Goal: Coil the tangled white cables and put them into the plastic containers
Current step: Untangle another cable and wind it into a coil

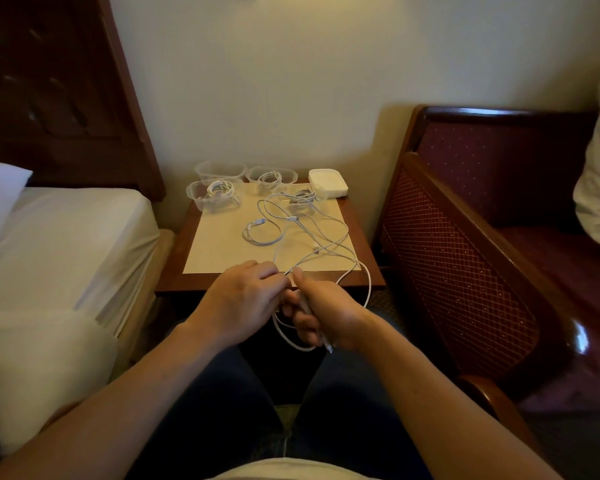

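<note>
White cable [329, 252] pinched by left hand [245, 299], looped through right hand [321, 315] (both grips tight).

Bedside table [357, 233]: near-left corner and left edge of the top lie bare, giving open passage. Loose white cables [305, 237] sprawl across centre to the near-right corner. Four clear plastic containers [215, 195] and a white lidded box [327, 181] line the far edge. Bed [66, 237] flanks left, armchair [465, 254] right.

Bare forearms [146, 382], dark blue jeans [222, 403], and a pale shirt hem [291, 471].
</note>
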A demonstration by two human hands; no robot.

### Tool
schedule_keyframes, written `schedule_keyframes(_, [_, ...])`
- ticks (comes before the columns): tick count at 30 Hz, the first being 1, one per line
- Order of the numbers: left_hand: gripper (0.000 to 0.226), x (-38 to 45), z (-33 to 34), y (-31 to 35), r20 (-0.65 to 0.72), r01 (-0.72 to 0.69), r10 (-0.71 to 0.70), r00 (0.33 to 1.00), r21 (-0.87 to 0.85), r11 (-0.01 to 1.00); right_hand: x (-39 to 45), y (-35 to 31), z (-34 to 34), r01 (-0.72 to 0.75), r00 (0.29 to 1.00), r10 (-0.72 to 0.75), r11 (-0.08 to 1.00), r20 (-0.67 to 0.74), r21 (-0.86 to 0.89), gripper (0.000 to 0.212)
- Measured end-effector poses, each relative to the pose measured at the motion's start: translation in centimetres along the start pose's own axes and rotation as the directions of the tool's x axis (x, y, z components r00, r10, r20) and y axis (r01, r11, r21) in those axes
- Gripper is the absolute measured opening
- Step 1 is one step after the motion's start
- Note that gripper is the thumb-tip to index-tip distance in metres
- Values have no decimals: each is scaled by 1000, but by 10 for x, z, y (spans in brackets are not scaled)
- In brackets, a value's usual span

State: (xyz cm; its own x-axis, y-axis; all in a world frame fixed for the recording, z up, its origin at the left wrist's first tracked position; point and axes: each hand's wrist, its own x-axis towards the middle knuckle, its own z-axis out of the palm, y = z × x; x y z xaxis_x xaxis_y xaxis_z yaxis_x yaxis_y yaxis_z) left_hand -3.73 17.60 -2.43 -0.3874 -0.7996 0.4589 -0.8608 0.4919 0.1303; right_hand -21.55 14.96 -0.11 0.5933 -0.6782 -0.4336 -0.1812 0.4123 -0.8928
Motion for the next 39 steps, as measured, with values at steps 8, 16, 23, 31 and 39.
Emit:
schedule_keyframes(8, [33, 1, -3, 5, -25, 50, -57, 998, -247, 968, 1, -7, -6, -97, 987, 75, 983, 140, 157, 77])
schedule_keyframes(16, [16, 3, 4, 9, -58, 175, -237, 970, -510, 842, -2, -11, 6, -70, 995, 45, 952, 93, 297, 81])
schedule_keyframes(23, [25, -2, 17, 2, -173, 291, -405, 898, -457, 841, -1, -6, 16, 232, 943, -219, 972, -250, 26, 44])
schedule_keyframes(31, [30, -8, 16, -7, -167, 363, -477, 863, -453, 814, -2, 0, -25, 120, 992, -127, 963, -13, -239, 21])
schedule_keyframes(39, [44, -11, 16, -8, -15, 189, -206, 978, -335, 923, -3, -18, -45, 18, 992, -53, 955, -113, -297, 21])
